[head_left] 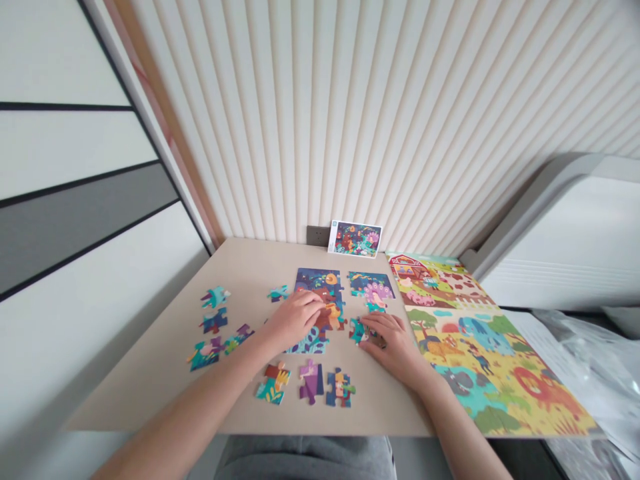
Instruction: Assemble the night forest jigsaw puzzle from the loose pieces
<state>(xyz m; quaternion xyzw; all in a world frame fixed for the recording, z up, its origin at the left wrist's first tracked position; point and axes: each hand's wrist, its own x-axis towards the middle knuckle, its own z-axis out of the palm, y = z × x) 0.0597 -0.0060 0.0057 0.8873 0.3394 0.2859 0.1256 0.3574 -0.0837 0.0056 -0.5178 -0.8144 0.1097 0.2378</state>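
Note:
My left hand (295, 319) rests flat on the joined block of dark blue puzzle pieces (320, 297) at the middle of the beige table (150, 373). My right hand (395, 341) lies just to its right, fingers closed on a teal puzzle piece (357, 330) pressed to the table. A smaller joined section with a pink peacock (373, 287) sits behind my right hand. Three loose pieces (310, 383) lie in a row near the front edge, between my forearms.
Several loose pieces (215, 327) are scattered on the left of the table, one more (278, 292) behind my left hand. A reference picture card (355, 239) leans on the ribbed wall. A finished farm-animal puzzle (480, 347) covers the table's right side. Clear plastic (595, 360) lies at the right.

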